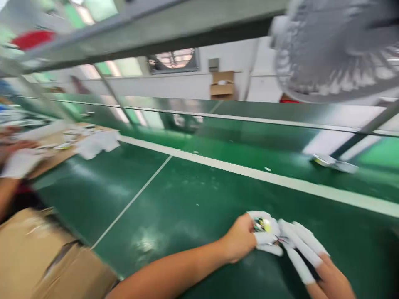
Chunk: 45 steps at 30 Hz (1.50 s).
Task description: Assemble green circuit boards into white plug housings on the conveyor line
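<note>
Grasped in left hand point(242, 238): one circuit board point(262, 224); right hand point(324, 269) beside, hold unclear

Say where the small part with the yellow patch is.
In the head view, the small part is at the lower right, held in the left hand beside the right hand, over the green table.

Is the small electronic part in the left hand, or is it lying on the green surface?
In the left hand: its white-covered fingers curl around the small electronic part.
</note>
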### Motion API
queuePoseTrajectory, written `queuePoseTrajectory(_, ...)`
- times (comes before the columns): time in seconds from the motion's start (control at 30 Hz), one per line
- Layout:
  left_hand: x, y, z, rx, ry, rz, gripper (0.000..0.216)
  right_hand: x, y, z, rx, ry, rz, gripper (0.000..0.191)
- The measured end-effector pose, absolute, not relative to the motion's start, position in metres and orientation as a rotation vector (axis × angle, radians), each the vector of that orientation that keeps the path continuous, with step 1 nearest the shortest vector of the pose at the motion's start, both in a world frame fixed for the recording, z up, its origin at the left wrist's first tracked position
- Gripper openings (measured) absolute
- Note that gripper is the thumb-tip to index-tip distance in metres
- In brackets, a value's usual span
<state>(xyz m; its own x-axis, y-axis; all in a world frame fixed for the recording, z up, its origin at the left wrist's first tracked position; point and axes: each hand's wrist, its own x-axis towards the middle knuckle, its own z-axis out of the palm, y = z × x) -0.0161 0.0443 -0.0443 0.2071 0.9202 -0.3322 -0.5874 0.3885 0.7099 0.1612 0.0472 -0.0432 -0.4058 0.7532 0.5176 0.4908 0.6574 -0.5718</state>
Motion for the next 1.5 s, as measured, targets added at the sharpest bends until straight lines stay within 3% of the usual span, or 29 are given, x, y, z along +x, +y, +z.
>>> queuePoseTrajectory(0.07, -0.018, 0.044, -0.043, 0.521, 0.801, 1.079, 0.052, 0.172, 0.041, -0.038, -1.045, -2.17, 0.307, 0.032)
queuePoseTrajectory(0.3, -0.024, 0.041, -0.024, 0.586, 0.879, 1.017, 0.048, 0.163, 0.033, -0.018, -1.13, -2.113, 0.536, 0.033)
queuePoseTrajectory(0.47, -0.02, 0.039, -0.018, 0.676, 0.874, 0.977, 0.046, 0.163, 0.027, -0.019, -1.12, -2.095, 0.447, 0.027)
queuePoseTrajectory(0.63, -0.022, 0.038, -0.015, 0.737, 0.902, 0.924, 0.041, 0.162, 0.026, -0.021, -1.135, -2.078, 0.478, 0.037)
queuePoseTrajectory(0.77, -0.025, 0.038, -0.017, 0.709, 0.888, 0.917, 0.046, 0.16, 0.025, -0.024, -1.18, -2.119, 0.515, 0.034)
queuePoseTrajectory(1.0, -0.026, 0.042, -0.017, 0.535, 0.826, 0.951, 0.032, 0.16, 0.025, -0.027, -1.195, -2.115, 0.546, 0.038)
queuePoseTrajectory(1.5, -0.028, 0.043, -0.015, 0.582, 0.844, 0.914, 0.032, 0.161, 0.023, -0.033, -1.211, -2.187, 0.573, 0.044)
